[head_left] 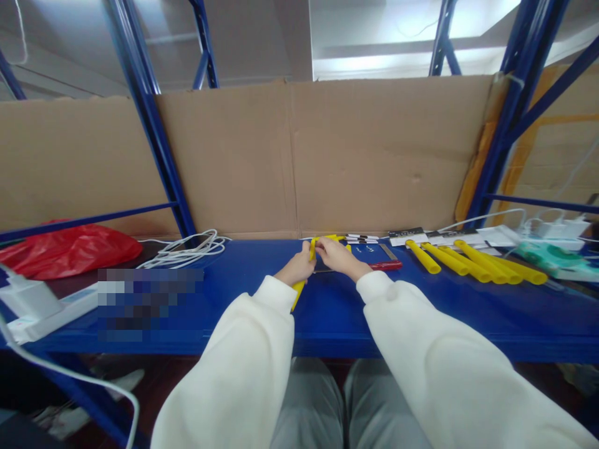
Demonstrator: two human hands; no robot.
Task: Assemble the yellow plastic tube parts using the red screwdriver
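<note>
Over the middle of the blue shelf, my left hand (297, 268) is closed around a long, narrow yellow piece (298, 289), whose lower end slants down below the wrist. Its upper end sticks up between both hands. My right hand (337, 255) meets it there, fingers pinched at the top of the piece. More yellow shows behind the right hand, partly hidden. Just right of that hand lies a red-handled tool (386, 265) with a metal blade-like part (387, 251) near it. Small metal bits and black-and-white sticks (361, 239) lie behind.
Several yellow tubes (470, 262) lie at the right, before black-and-white packets (409, 236). A green-and-white item (556, 259) and cables are farther right. At left are a coiled white cable (191, 249), a red plastic bag (70, 249) and a power strip (60, 315). Cardboard (374, 156) walls the back.
</note>
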